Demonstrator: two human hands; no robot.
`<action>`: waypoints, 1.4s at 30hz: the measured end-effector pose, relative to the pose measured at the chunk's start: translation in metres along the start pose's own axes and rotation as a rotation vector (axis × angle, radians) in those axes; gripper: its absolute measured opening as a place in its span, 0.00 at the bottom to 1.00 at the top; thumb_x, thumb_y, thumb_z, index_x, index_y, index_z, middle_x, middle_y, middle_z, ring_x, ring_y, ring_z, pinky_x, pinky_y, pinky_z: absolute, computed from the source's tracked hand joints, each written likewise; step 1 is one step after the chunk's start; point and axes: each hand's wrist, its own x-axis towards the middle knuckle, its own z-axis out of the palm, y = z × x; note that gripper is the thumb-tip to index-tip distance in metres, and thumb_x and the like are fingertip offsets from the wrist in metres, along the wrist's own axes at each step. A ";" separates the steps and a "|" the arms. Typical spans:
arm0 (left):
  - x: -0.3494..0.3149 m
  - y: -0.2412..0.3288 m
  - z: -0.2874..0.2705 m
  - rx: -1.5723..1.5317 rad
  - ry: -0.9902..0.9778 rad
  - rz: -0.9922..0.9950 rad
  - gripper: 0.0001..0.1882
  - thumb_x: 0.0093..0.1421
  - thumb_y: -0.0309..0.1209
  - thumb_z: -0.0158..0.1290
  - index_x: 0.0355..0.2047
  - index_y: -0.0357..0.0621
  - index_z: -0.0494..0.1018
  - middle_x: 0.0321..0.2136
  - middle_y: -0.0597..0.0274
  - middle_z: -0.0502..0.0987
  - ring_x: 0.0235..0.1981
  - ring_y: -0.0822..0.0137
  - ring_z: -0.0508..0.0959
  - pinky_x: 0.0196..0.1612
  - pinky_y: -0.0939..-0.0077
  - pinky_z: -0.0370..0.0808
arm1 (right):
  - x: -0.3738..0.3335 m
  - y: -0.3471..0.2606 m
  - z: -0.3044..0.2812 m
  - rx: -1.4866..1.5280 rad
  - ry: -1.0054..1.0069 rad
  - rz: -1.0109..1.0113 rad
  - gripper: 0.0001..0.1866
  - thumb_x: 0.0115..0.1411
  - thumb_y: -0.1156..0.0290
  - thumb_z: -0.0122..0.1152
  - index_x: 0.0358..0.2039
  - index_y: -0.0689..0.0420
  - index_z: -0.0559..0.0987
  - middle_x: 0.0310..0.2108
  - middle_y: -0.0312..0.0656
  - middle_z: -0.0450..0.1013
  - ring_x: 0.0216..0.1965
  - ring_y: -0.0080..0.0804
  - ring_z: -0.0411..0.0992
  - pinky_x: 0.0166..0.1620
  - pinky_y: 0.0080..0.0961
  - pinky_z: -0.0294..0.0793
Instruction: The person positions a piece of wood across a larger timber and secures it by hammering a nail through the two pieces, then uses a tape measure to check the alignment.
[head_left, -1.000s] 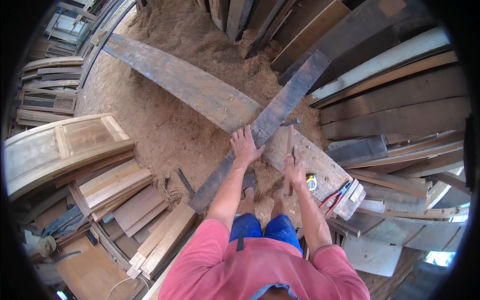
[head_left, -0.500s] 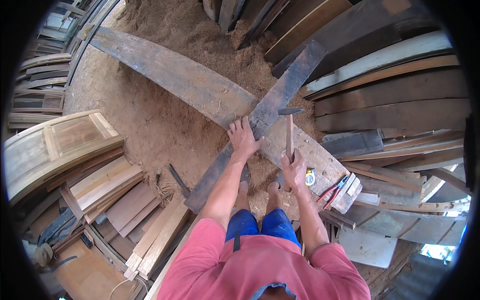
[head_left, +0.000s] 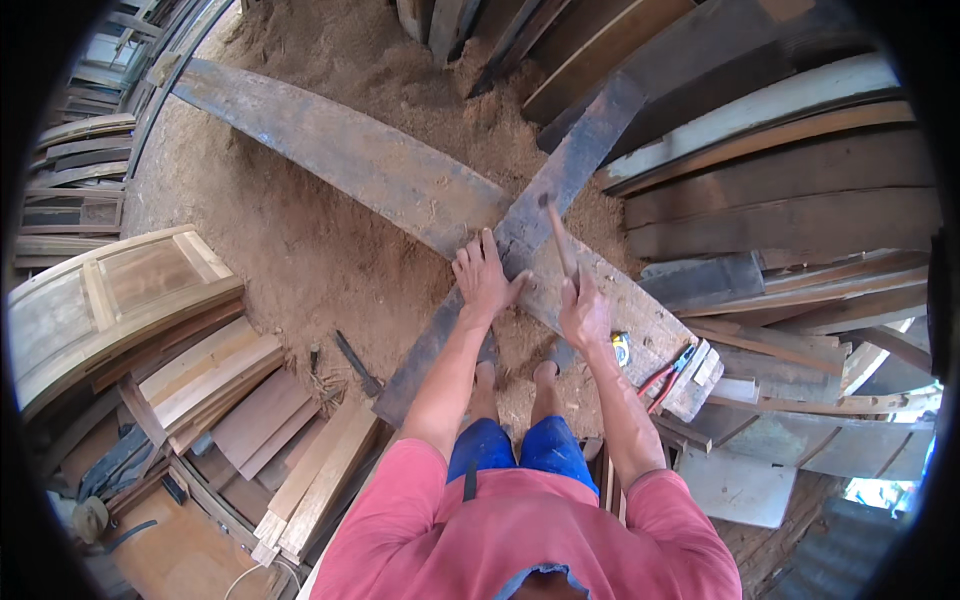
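brace on the left, strike from the right

across the wide, weathered grey-brown wooden board [head_left: 340, 145] lies the narrow, dark wooden plank [head_left: 578, 158]. to work it well, the bare left hand [head_left: 485, 287] should bear down steadily, fingers clear of the blow; the wooden-handled hammer with a dark metal head [head_left: 561, 242] is best swung loosely and landed square by the bare right hand [head_left: 586, 314].

the left hand is spread over the plank beside the crossing, thumb apart; whether it grips an edge, i cannot tell. the right hand is curled round the handle, hammer head above the plank, contact unclear.
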 end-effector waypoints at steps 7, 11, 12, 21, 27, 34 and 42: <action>0.008 -0.001 0.000 -0.025 0.018 0.019 0.55 0.43 0.48 0.72 0.67 0.37 0.59 0.55 0.44 0.66 0.58 0.43 0.63 0.60 0.46 0.61 | -0.037 -0.040 -0.038 0.318 0.351 -0.408 0.20 0.71 0.60 0.52 0.51 0.66 0.70 0.34 0.56 0.73 0.34 0.54 0.73 0.38 0.44 0.72; 0.009 -0.002 -0.001 -0.023 -0.005 0.012 0.55 0.42 0.49 0.72 0.66 0.38 0.60 0.55 0.44 0.66 0.58 0.43 0.64 0.59 0.46 0.62 | -0.038 -0.050 -0.053 0.456 0.371 -0.435 0.30 0.74 0.50 0.49 0.61 0.66 0.66 0.31 0.33 0.68 0.28 0.18 0.67 0.32 0.20 0.69; 0.008 -0.002 0.001 -0.032 0.017 0.043 0.55 0.42 0.49 0.72 0.66 0.38 0.60 0.55 0.45 0.66 0.57 0.43 0.64 0.59 0.46 0.62 | -0.035 -0.046 -0.057 0.386 0.357 -0.420 0.28 0.74 0.50 0.48 0.58 0.65 0.68 0.32 0.33 0.68 0.27 0.18 0.66 0.31 0.21 0.69; 0.003 0.003 0.005 0.000 0.042 0.049 0.53 0.43 0.50 0.71 0.65 0.39 0.61 0.52 0.45 0.66 0.55 0.43 0.65 0.58 0.45 0.63 | -0.032 -0.027 -0.032 0.439 0.380 -0.470 0.18 0.72 0.58 0.50 0.46 0.62 0.71 0.27 0.50 0.71 0.28 0.47 0.73 0.33 0.44 0.70; 0.009 0.016 -0.001 -0.025 -0.051 -0.018 0.54 0.45 0.50 0.71 0.67 0.39 0.59 0.54 0.43 0.65 0.57 0.42 0.63 0.60 0.43 0.61 | 0.007 0.028 0.004 -0.267 -0.056 0.072 0.18 0.67 0.63 0.55 0.51 0.60 0.68 0.34 0.69 0.77 0.41 0.71 0.76 0.44 0.62 0.73; 0.002 0.000 0.008 -0.020 0.066 0.073 0.53 0.43 0.48 0.72 0.66 0.43 0.60 0.51 0.44 0.66 0.55 0.42 0.64 0.56 0.46 0.62 | -0.023 -0.039 -0.032 0.165 0.433 -0.419 0.19 0.70 0.61 0.55 0.51 0.64 0.67 0.30 0.60 0.74 0.32 0.65 0.72 0.35 0.54 0.70; 0.008 0.014 -0.001 -0.009 -0.036 0.042 0.52 0.47 0.51 0.70 0.67 0.41 0.59 0.54 0.43 0.64 0.56 0.41 0.63 0.61 0.46 0.61 | 0.011 0.032 0.014 -0.147 0.105 -0.076 0.20 0.67 0.61 0.53 0.50 0.65 0.69 0.31 0.67 0.77 0.35 0.69 0.77 0.38 0.61 0.74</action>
